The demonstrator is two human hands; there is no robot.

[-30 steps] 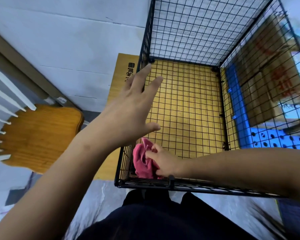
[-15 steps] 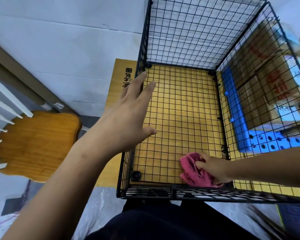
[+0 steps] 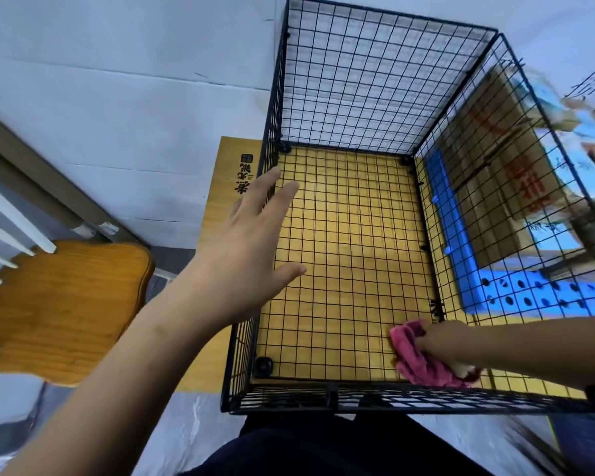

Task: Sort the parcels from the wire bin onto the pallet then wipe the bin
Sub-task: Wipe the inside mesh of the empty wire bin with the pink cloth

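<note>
Head view. Your wire bin [image 3: 358,80] stands open-topped in front of you on a yellow wooden board [image 3: 232,180]. Its long axis runs straight away from your body, from the near rim to the far wall. No parcels show inside it.

Your right hand [image 3: 440,338] reaches in over the right side, fingers curled round a bunched pink cloth [image 3: 423,371] and pressing it on the bin floor in the near right corner. The rest of the floor lies forward and to the left of that cloth, so the wiping step looks to be in hand. The coming stroke probably runs along the long axis or across toward the left wall. The right hand is the nearer to that work.

Your left hand [image 3: 244,245] grasps nothing, its fingers straight and spread at the top edge of the left wall. Whether it touches the wire cannot be told.

Through the right wall you see cardboard parcels [image 3: 495,159] stacked on a blue pallet [image 3: 516,297], just beside the bin. A wooden chair [image 3: 66,304] stands well to the left, against the pale wall [image 3: 117,97].

Only the four upright walls and the black corner connectors bound the cloth's path.
</note>
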